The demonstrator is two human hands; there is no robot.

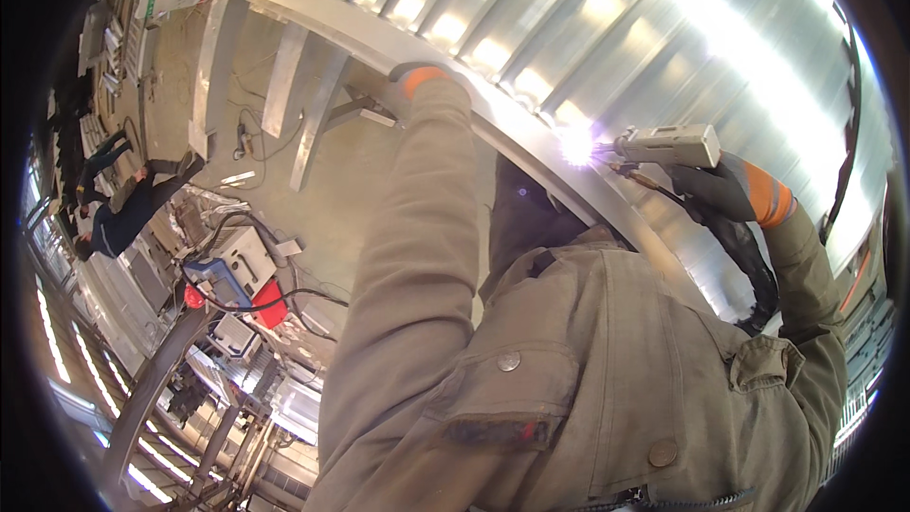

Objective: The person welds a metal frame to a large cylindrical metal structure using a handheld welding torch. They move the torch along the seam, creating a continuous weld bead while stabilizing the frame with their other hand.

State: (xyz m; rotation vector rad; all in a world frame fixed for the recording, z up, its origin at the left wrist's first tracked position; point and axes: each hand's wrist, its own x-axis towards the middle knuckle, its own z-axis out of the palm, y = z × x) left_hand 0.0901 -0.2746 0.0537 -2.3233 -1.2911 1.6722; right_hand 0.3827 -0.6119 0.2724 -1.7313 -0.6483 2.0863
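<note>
My right hand, in a dark glove with an orange cuff, grips a grey boxy welding gun. A dark cable hangs below it. At the gun's tip a white-violet glare burns at the join between a long pale metal beam and ribbed metal sheeting. Farther along the beam, my left hand rests against its edge in a grey glove with an orange cuff. My own forearm and the cuff hide most of its fingers.
Metal struts stick out from the beam's far left. A white and blue machine with a red part and hoses stands on the floor. At the left, another person in dark clothes is among metal stock. Cables lie on the floor.
</note>
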